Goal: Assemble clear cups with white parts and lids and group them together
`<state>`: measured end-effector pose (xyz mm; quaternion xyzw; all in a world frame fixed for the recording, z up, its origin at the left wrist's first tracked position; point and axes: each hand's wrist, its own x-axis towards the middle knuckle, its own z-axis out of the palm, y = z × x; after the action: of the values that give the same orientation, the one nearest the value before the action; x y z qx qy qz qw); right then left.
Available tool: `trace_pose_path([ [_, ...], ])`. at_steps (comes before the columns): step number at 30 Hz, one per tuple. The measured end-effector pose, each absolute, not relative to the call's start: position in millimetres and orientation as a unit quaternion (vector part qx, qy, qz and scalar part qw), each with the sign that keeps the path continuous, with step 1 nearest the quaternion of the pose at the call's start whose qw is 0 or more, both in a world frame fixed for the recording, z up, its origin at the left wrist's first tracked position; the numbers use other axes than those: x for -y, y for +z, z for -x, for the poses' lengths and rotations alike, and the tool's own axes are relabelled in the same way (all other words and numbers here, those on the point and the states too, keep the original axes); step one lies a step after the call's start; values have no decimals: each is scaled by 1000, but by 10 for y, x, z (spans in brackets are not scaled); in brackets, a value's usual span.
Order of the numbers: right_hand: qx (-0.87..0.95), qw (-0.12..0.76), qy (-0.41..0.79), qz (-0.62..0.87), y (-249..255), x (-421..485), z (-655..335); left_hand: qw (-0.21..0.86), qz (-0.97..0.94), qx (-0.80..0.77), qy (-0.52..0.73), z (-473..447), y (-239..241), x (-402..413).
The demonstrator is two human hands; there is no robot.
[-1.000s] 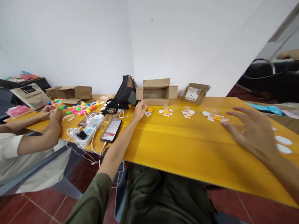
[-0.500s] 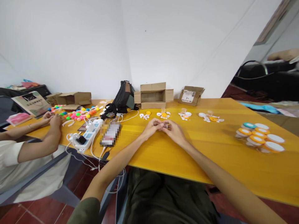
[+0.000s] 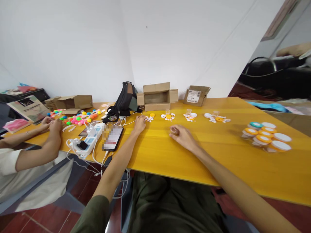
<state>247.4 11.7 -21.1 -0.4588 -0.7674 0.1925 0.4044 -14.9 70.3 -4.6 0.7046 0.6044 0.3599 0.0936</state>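
Note:
My right hand is closed around a small clear plastic jar above the middle of the table, its round rim showing between thumb and fingers. My left hand reaches to the left edge of a cluster of small white pieces with an orange ring-like lid. Its fingers are bent together at the pieces, and what they pinch, if anything, is hidden. Further right lie similar clusters of white pieces, each with an orange part and a clear jar, such as this jar.
Several lidded clear jars stand grouped at the right. Cardboard boxes and a black backpack line the wall. A phone and a power strip with cables lie left. Another person's hands work near colourful balls.
My hands, together half a second ago, have parted. The left has moved left and away to the leftmost cluster of pieces. The right keeps the jar near the same spot.

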Motion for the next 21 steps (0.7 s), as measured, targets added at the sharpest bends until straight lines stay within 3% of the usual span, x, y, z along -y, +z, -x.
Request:
trace_pose_path([
  [9,786,356,136,487,-197,-95,-2586,71,-713,-610,338,119,-82,-657],
  [21,779,395,172,455,-246,-28,-2728,133,-811,-482,303,-33,-33,-990],
])
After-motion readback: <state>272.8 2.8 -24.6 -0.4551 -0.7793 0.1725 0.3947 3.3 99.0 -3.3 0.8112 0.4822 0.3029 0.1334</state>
